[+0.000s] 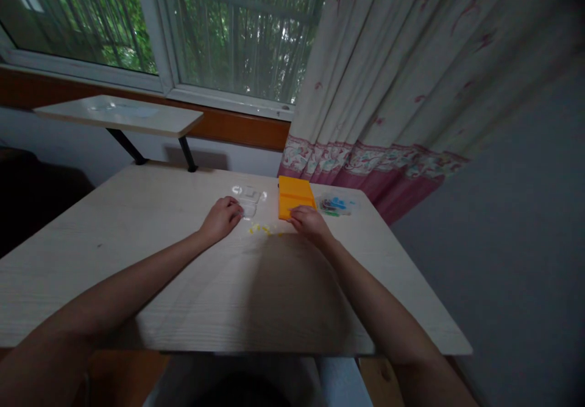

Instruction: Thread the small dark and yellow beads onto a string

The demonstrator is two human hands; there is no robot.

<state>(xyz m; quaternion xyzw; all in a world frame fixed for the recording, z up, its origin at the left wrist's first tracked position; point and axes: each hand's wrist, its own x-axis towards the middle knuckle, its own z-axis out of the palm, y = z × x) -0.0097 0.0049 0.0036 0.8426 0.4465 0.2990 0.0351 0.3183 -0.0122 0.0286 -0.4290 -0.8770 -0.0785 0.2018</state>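
Note:
Both my arms reach across a pale wooden table (137,261). My left hand (222,217) rests on it with fingers curled, touching the edge of a clear plastic bag (248,200); what it holds, if anything, is hidden. My right hand (308,222) lies at the near edge of an orange tray (295,195), its fingers curled down against the tray's front rim. Several small yellow pieces (259,229) lie scattered on the table between my hands.
A clear bag of small coloured pieces (336,205) lies right of the orange tray. A white shelf on black brackets (119,114) stands beyond the table under a window. A patterned curtain (411,90) hangs at the right. The table's right edge is near.

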